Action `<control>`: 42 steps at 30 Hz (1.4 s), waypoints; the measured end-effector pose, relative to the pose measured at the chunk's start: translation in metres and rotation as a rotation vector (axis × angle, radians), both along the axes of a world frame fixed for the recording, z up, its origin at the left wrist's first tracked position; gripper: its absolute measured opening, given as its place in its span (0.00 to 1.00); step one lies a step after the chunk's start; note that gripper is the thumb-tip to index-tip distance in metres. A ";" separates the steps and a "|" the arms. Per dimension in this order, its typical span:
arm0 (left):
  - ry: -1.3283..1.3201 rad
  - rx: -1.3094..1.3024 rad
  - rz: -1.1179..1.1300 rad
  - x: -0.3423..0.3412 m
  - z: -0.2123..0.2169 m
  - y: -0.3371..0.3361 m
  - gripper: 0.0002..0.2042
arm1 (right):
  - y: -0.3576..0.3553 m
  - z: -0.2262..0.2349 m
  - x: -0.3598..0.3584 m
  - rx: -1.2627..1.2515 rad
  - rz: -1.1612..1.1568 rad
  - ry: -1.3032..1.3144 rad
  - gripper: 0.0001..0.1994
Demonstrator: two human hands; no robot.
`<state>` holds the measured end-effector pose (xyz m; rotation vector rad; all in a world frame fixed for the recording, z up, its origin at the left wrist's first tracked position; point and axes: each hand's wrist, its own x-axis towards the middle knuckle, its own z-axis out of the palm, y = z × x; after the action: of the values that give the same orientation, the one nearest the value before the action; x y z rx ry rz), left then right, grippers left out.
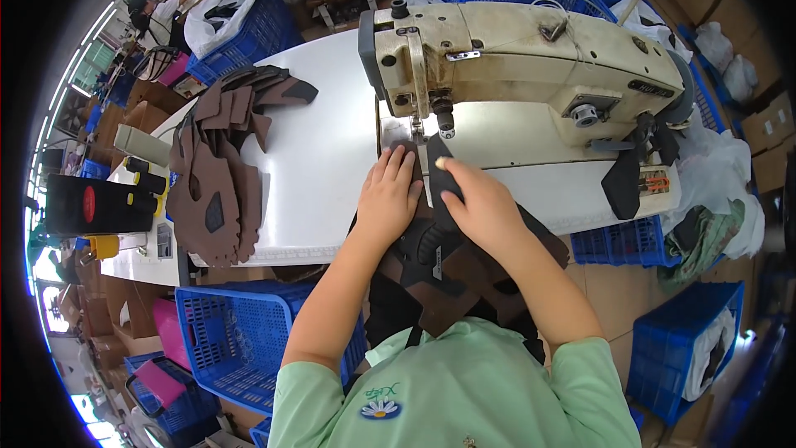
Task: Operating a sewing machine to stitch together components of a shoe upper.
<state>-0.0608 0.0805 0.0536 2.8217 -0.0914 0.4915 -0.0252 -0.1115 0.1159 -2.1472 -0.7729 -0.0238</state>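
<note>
While you work at one white bench, one sewing machine stands along its far edge, reaching toward the right end. You have at least six blue crates around you. One pile of brown cut pieces, overlapping too much to count, covers the bench's left end. One brown workpiece reaches from the presser foot over the near edge toward your lap; beside it lies one black strip, perhaps joined, you cannot tell. The bench top is smooth and shiny, above a tiled floor. Your left hand lies flat on the workpiece, fingers extended, grasping nothing. Your right hand, thumb on top, pinches the strip.
</note>
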 end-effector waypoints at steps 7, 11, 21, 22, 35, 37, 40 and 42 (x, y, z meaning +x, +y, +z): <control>0.075 0.020 -0.003 0.005 0.003 0.005 0.25 | 0.016 -0.029 0.006 -0.364 -0.086 -0.361 0.22; 0.076 -0.021 -0.089 0.007 0.008 0.013 0.24 | 0.017 -0.044 0.004 -0.379 -0.068 -0.362 0.25; 0.054 -0.019 -0.148 0.011 0.008 0.015 0.23 | 0.011 -0.060 0.020 -0.300 -0.009 -0.278 0.24; 0.045 -0.023 -0.155 0.010 0.008 0.016 0.23 | 0.011 -0.060 0.020 -0.288 -0.005 -0.260 0.23; 0.042 -0.039 -0.152 0.011 0.008 0.014 0.23 | 0.014 -0.055 0.022 -0.282 -0.009 -0.243 0.23; 0.038 -0.045 -0.160 0.012 0.008 0.015 0.23 | 0.015 -0.056 0.022 -0.279 -0.010 -0.265 0.22; 0.051 -0.058 -0.167 0.012 0.011 0.016 0.23 | 0.015 -0.054 0.022 -0.280 -0.009 -0.262 0.22; 0.052 -0.077 -0.160 0.012 0.010 0.016 0.23 | 0.015 -0.054 0.022 -0.281 -0.008 -0.259 0.22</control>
<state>-0.0491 0.0965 0.0636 2.7214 -0.2795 0.3764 -0.0028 -0.0966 0.0616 -2.4453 -0.9630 -0.2124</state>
